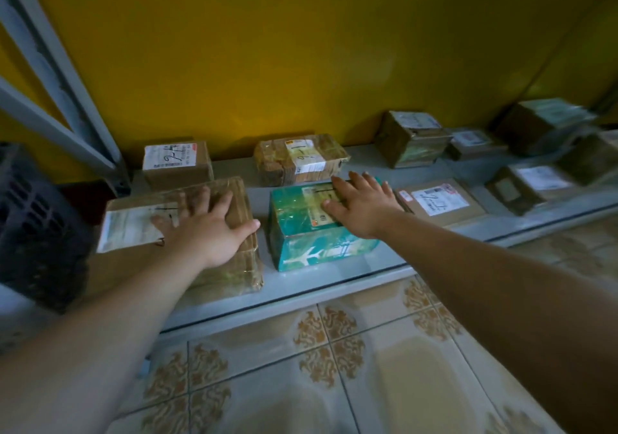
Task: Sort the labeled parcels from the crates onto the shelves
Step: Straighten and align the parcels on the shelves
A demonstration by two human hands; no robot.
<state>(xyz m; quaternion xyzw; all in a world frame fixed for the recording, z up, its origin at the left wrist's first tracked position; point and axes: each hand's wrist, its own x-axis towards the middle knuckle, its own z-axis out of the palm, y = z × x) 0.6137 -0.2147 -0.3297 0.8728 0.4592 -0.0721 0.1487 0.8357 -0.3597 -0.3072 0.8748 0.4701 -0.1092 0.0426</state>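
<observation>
Spread flat: left hand [207,229] on brown parcel [230,269] lying lengthwise along the shelf [334,278], right hand [363,206] on neighbouring green parcel [297,233].

My left hand [204,229] lies on a parcel [230,256] at the front of the shelf [334,276], with a crate [36,226] to its left and a back parcel [177,162] behind it. My right hand [363,204] lies on a box [301,229] just right of my left hand, with a rear parcel [301,159] behind it and a side parcel [441,202] to its right.
</observation>
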